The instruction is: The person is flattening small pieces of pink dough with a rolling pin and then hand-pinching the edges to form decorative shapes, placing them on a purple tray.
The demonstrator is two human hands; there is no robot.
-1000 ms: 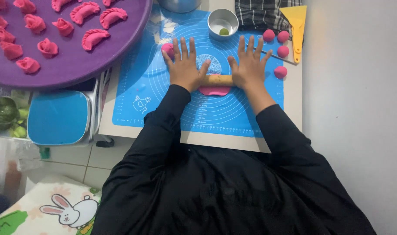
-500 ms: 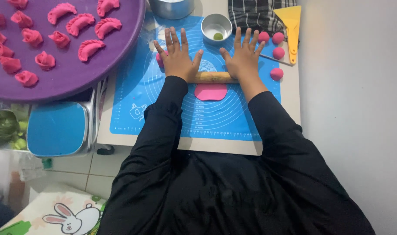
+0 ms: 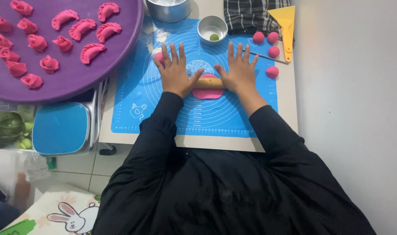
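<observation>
A wooden rolling pin [image 3: 209, 82] lies across a flattened pink dough disc [image 3: 207, 92] on the blue silicone mat [image 3: 198, 117]. My left hand [image 3: 176, 72] presses flat on the pin's left end, fingers spread. My right hand [image 3: 239, 69] presses flat on its right end, fingers spread too. Most of the pin is hidden under my palms. Several pink dough balls [image 3: 272, 72] sit on the mat's right side, past my right hand.
A purple round tray [image 3: 72, 80] at the left carries several folded pink dumplings [image 3: 90, 52]. A small metal bowl [image 3: 212, 27], a metal pot [image 3: 168, 9], a checked cloth [image 3: 250, 15] and a yellow scraper [image 3: 286, 26] line the back. A blue-lidded box [image 3: 59, 128] sits lower left.
Both hands and the rolling pin moved away over the dough, then came back toward me. The dough disc looks a little wider and flatter.
</observation>
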